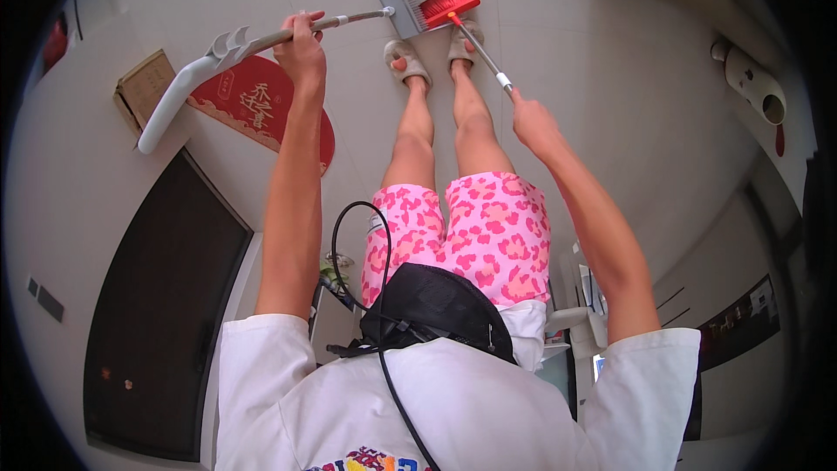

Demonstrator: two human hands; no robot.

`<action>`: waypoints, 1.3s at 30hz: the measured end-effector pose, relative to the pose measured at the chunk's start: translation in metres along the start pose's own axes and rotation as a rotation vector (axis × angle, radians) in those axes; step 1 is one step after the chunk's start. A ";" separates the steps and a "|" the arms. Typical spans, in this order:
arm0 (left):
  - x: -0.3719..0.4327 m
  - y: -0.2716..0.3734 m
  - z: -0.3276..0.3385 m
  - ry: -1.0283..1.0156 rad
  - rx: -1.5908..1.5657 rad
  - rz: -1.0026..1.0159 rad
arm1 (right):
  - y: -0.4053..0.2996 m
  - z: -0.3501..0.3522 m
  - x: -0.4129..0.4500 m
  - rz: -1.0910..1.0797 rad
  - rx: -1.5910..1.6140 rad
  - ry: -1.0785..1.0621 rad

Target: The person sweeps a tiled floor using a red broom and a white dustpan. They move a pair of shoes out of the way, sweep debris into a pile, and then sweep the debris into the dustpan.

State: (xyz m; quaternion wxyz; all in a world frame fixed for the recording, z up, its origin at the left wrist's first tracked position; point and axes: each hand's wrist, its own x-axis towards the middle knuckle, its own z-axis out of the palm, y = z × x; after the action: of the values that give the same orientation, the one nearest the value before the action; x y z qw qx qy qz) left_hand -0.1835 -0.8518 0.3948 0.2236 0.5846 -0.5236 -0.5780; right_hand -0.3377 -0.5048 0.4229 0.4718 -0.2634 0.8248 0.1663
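My left hand (304, 49) grips the metal pole of a long-handled dustpan (409, 3), whose curved grey-white handle end (180, 98) rises to the left. The grey pan lies on the tiled floor in front of my slippers, its toothed comb edge showing. Around the metal stick of a red-bristled broom (452, 3) closes my right hand (536, 121). The broom head is over the right part of the pan; whether its bristles touch the pan I cannot tell. My two fluffy slippers (407, 60) stand just behind the pan.
A red doormat (255, 101) bearing writing lies at the left, beside a cardboard box (147, 88) and a dark door (163, 314). On the right is a cream cylindrical object (752, 82) with a round opening. A black cable (390, 248) loops from my black waist bag (441, 311).
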 end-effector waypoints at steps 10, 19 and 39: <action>-0.009 -0.001 -0.014 -0.014 -0.039 -0.003 | 0.001 -0.014 -0.032 0.026 0.246 0.165; -0.013 0.008 -0.003 -0.063 0.073 0.040 | -0.021 -0.029 -0.013 0.025 0.191 0.195; -0.026 0.010 -0.008 0.039 0.064 0.106 | -0.004 -0.073 -0.069 -0.032 0.122 0.190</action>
State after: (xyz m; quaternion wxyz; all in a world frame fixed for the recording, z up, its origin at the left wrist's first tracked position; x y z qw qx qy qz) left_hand -0.1737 -0.8353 0.4165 0.2453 0.5741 -0.5675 -0.5368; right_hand -0.3570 -0.5265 0.5187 0.4091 -0.2619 0.8702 0.0823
